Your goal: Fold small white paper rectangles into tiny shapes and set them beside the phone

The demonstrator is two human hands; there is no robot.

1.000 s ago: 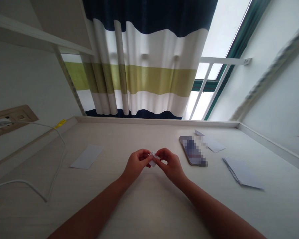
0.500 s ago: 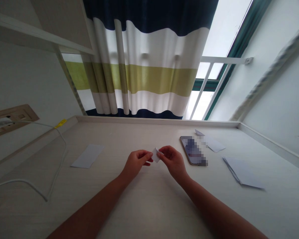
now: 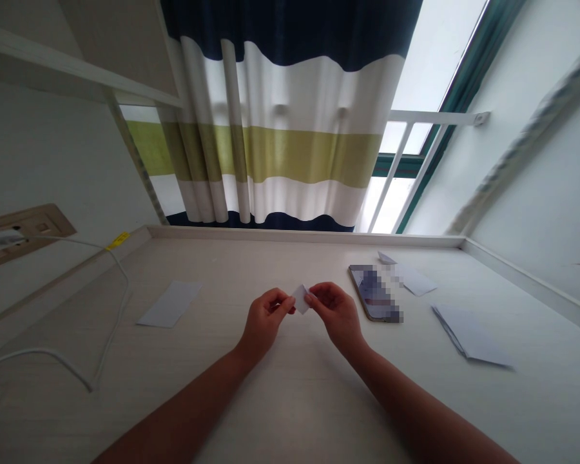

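Observation:
A small folded piece of white paper (image 3: pixel 301 299) is held up between my two hands, over the middle of the pale desk (image 3: pixel 290 386). My left hand (image 3: pixel 267 317) pinches its left edge between thumb and fingers. On the other side, my right hand (image 3: pixel 336 312) grips the right edge with thumb and curled fingers. The fold lines are too small to make out. Just right of my right hand lies a phone (image 3: pixel 370 293) with its screen partly blurred out.
Paper lies at the left (image 3: pixel 170 304), and another sheet (image 3: pixel 418 282) rests behind the phone. A stack of white paper (image 3: pixel 473 338) sits at the right. A white cable (image 3: pixel 120 309) runs from the wall socket (image 3: pixel 26 233) across the left side. A raised rim (image 3: pixel 309 237) borders the desk's back.
My left fingers have drawn in and shifted their pinch slightly on the paper, which has moved a little up and left. My right hand has stayed nearly still.

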